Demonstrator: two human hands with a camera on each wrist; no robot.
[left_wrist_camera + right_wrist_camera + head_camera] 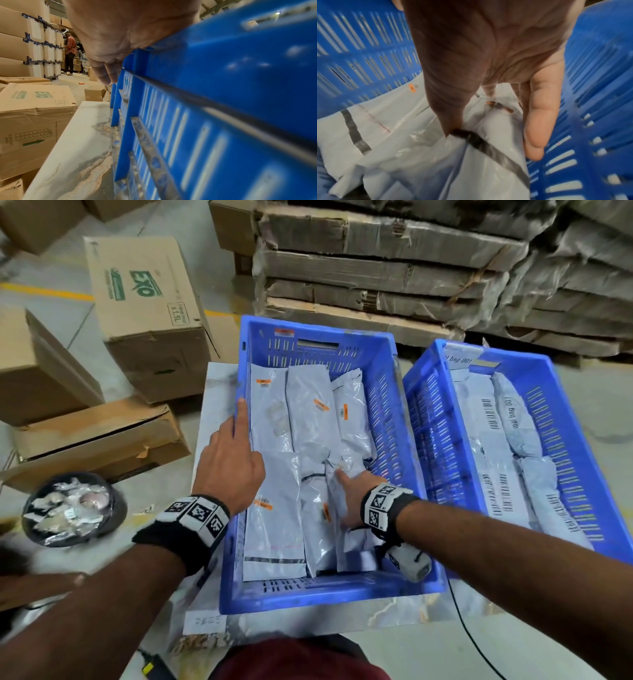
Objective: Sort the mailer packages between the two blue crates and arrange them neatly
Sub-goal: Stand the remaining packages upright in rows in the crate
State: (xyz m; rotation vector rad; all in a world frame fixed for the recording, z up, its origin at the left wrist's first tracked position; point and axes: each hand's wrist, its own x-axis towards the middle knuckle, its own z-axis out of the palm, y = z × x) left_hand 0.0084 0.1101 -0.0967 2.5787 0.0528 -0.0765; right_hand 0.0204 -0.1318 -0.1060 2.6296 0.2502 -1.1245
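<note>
Two blue plastic crates sit side by side on a pale tabletop (219,378), seen from above. The near crate (318,594) holds grey plastic mailer packages laid flat in rows, several with small orange stickers. The second crate (534,371), at 3 o'clock from the first, holds more grey mailers with printed barcodes.

The left hand (229,463) rests on the near crate's rim at 9 o'clock, fingers straight along the edge and its grip loose, holding nothing. The right hand (349,494) reaches down into the crate's 5 o'clock corner, thumb and fingers closed in a pinch on a crumpled mailer (484,155) with a dark sealing strip (the wrist view shows the film bunched between thumb and fingers).

These mailers look light, soft and slick; the thin film creases and may slide over its neighbours. A grip on the padded body, or a flat palm under it, would probably hold better than pinching a loose corner.

Cardboard boxes (147,302) stand at 10 o'clock.
</note>
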